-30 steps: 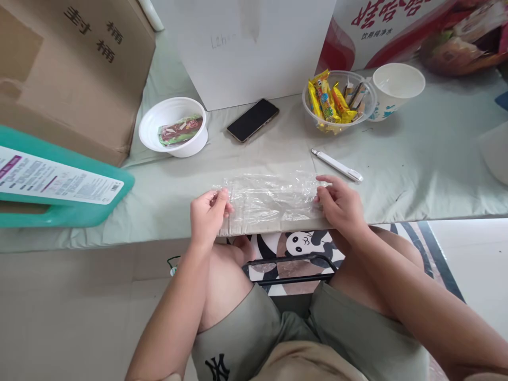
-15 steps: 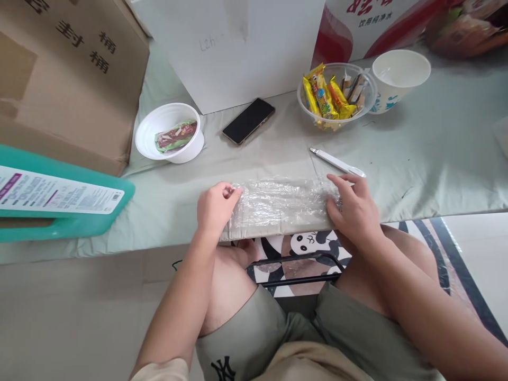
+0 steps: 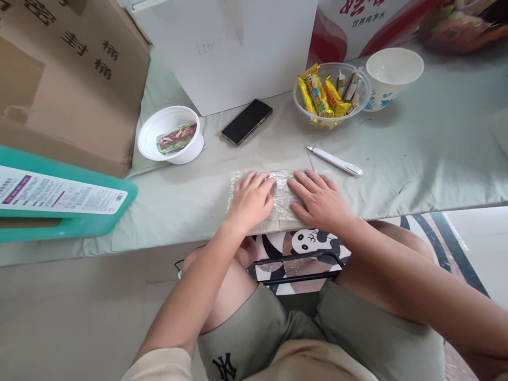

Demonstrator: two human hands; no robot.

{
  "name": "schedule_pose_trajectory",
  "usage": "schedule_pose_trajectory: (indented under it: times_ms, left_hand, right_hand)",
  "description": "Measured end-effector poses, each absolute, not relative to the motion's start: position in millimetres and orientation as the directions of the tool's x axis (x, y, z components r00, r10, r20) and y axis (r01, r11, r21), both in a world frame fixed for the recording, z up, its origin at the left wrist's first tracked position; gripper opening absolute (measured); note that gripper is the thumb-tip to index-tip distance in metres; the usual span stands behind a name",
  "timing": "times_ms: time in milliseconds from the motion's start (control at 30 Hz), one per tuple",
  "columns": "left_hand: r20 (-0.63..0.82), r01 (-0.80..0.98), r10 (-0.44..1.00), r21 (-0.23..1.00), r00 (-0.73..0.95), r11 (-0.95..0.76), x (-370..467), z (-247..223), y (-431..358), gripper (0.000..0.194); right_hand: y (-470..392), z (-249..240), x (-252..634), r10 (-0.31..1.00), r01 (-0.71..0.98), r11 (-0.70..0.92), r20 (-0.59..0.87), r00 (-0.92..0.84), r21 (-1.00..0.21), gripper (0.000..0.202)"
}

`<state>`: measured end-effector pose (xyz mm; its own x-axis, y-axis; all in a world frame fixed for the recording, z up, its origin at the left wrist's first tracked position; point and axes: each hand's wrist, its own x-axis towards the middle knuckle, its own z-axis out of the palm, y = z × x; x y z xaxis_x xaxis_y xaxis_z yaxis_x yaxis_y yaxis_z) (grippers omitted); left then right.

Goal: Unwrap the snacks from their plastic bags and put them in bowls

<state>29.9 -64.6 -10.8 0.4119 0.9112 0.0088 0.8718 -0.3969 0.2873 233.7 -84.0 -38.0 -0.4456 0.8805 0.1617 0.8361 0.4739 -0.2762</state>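
Observation:
A crinkled sheet of clear plastic film (image 3: 282,198) lies near the front edge of the cloth-covered table (image 3: 190,196). My left hand (image 3: 252,198) rests palm down on its left part, fingers spread. On the right part my right hand (image 3: 317,198) lies flat too, fingers apart. Neither hand grips anything; a strip of the film shows between them, while much of it is hidden under my palms. Just beyond my right hand is a white utility knife (image 3: 335,161).
A phone (image 3: 246,122) lies behind the film. To its left stands a white bowl (image 3: 145,138) with a wrapped snack; to its right, a clear bowl (image 3: 331,120) of yellow-wrapped snacks and a paper cup (image 3: 391,87). Boxes (image 3: 246,58) line the back; a green container (image 3: 127,198) is at left.
Both hands have moved inward from the film's ends. They have gone from holding its edges to lying flat on top of it.

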Motion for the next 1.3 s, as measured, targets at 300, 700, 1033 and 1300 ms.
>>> schedule_pose_trajectory:
  times_ms: [300,700,1033,1300]
  left_hand:
    - [0.228,0.857,0.910,0.318,0.345,-0.405,16.7,6.3,-52.1,0.039]
    - [0.161,0.625,0.730,0.416,0.664,-0.660,76.4,-18.5,-132.8,0.030]
    - [0.119,0.163,0.885,0.963,0.450,-0.213,9.5,-13.6,-105.6,0.035]
    - [0.004,0.105,0.997,0.995,-0.083,0.004,-2.5,-24.2,-101.3,0.021]
  right_hand:
    - [-128.7,-19.8,261.9,0.874,0.823,0.486,0.161,-0.458,-0.296,0.064]
    - [-166.5,-3.0,282.0,0.838,0.699,0.545,0.282,-0.467,-0.462,0.010]
    - [-127.7,-8.1,272.8,0.844,0.498,0.524,0.339,-0.416,-0.691,0.079]
    - [-69.5,-11.2,216.5,0.932,0.489,0.263,0.089,-0.351,-0.831,0.042]
